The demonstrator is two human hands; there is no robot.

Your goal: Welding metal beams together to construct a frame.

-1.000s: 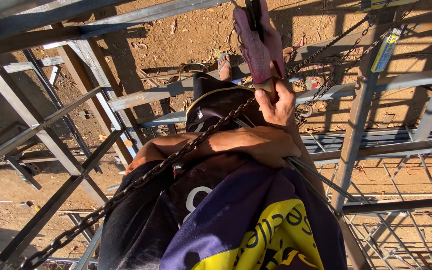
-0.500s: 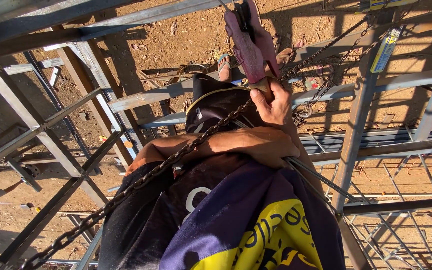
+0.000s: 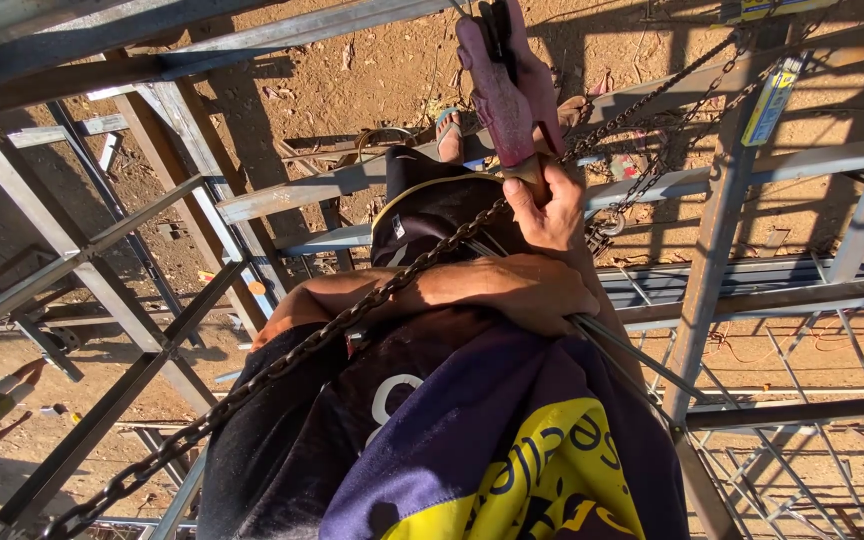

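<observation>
1. Since the earlier frame, the pink hoist body point(image 3: 500, 85) sits a little higher and further left in my view, and the right hand point(image 3: 550, 205) holding its lower end has shifted with it; the forearm across the lap has barely moved.
2. I see the right hand closed in a full grip round the bottom of the pink hoist body, fingers wrapped tight, just where the chain point(image 3: 352, 320) meets it.
3. Left hand point(image 3: 537, 292) lies curled across the lap, on the dark shorts and over a thin steel rod point(image 3: 632, 350); I cannot tell whether it truly grips the rod or only rests on it.
4. That chain runs taut from lower left, over the lap, up to the hoist, and a second run point(image 3: 672, 80) carries on towards the upper right.
5. I am perched high on a steel frame point(image 3: 282, 190), with bare dirt ground point(image 3: 372, 75) well below and a foot in a blue sandal point(image 3: 449, 125) on a beam.
6. My judgement of the risks: fingers so near the chain's entry could get pinched if the links run; a jerk on the taut chain could upset balance on this narrow perch; the loose sandal could slip on the beam.
7. For labels, a narrow blue and yellow tag point(image 3: 772, 100) hangs along the post at upper right, and a yellow strip point(image 3: 767, 10) sits at the top edge above it.
</observation>
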